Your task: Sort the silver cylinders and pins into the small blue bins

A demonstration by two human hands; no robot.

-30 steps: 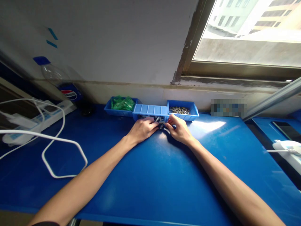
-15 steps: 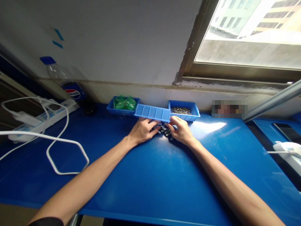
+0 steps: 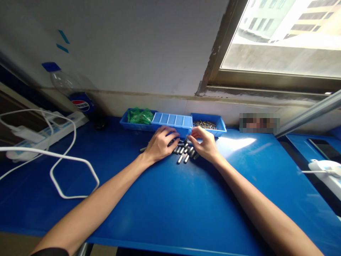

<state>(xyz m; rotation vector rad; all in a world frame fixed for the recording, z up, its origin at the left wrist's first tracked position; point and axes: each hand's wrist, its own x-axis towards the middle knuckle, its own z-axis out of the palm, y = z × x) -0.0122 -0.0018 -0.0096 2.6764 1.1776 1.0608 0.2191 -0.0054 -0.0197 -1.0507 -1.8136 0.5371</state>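
Note:
My left hand (image 3: 160,145) and my right hand (image 3: 204,144) both grip a light blue bin (image 3: 172,121) that is turned over, its ribbed bottom facing me, at the far middle of the blue table (image 3: 165,199). Under it, between my hands, several small dark cylinders (image 3: 185,152) lie spilled on the table. Left of the tipped bin stands a blue bin of green parts (image 3: 138,116). Right of it stands a blue bin of thin metal pins (image 3: 207,125).
A clear Pepsi bottle (image 3: 71,90) lies against the wall at the far left. A white power strip (image 3: 42,133) and looping white cable (image 3: 66,167) cover the left side. A phone (image 3: 323,146) and a white device (image 3: 329,174) sit at the right. A window is above right.
The middle bin has been tipped further and lifted back a little. More dark cylinders have poured out and now lie spread on the table between my hands.

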